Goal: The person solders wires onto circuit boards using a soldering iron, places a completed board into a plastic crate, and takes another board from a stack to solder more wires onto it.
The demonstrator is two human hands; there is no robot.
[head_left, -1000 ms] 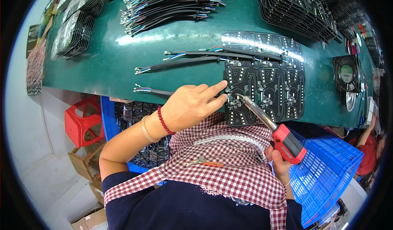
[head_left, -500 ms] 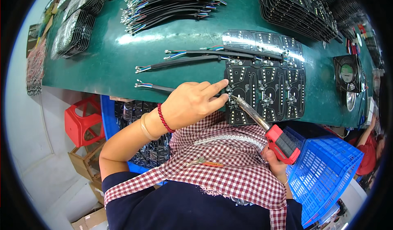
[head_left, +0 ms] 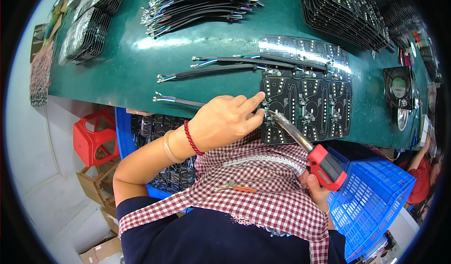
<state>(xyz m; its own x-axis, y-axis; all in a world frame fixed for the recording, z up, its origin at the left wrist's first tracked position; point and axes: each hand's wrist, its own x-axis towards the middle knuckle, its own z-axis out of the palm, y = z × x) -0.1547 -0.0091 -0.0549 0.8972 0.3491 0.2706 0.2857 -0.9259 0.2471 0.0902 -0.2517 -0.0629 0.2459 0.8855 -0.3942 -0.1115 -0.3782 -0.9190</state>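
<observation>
My left hand (head_left: 226, 122) pinches the near end of a black-sleeved cable (head_left: 189, 102) at the left edge of a black circuit board panel (head_left: 315, 94). The wire ends under my fingertips are mostly hidden. Bare coloured wires fan out at the cable's other end. In my right hand (head_left: 316, 189) is a soldering iron (head_left: 327, 166) with a red and black handle. Its metal tip meets the panel's edge just beside my left fingertips. Farther up the panel, more black cables (head_left: 213, 71) lie with one end on the boards.
A heap of black cables (head_left: 197, 7) lies at the back. Stacked circuit boards (head_left: 345, 10) stand back right, with wrapped stacks (head_left: 84, 36) at left. A small fan (head_left: 399, 87) is on the right. Blue crates (head_left: 376, 203) and a red stool (head_left: 96, 137) are below the table.
The view has shifted slightly. The iron's tip sits a little closer to my left fingertips, and the held cable's free end has moved slightly left. Both hands keep their grips.
</observation>
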